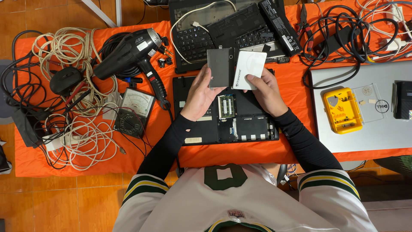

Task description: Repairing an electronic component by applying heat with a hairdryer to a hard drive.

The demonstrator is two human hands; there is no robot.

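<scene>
Pinching a flat drive in each hand, the person holds both slabs side by side in the air above the opened laptop base (253,116): the left hand (198,96) closes on the grey drive (220,67) along its lower left edge, and the right hand (267,89) clamps the white drive (249,68) by its lower right corner, thumb on top. Both grips look thin, caught only at the edges, so either slab could tip out and drop onto the exposed memory module (226,105) directly below, which I judge the likeliest harm. The two drives touch or nearly touch along their inner edges, so a nudge of one could lever the other loose. Farther out, the heat gun (128,53) lies on the orange cloth (292,79) just left of the base, its cord running past the analog meter (134,111); a snagged sleeve could drag it. Loose cables (73,107) crowd the far left, and a closed silver laptop (365,124) sits right.
</scene>
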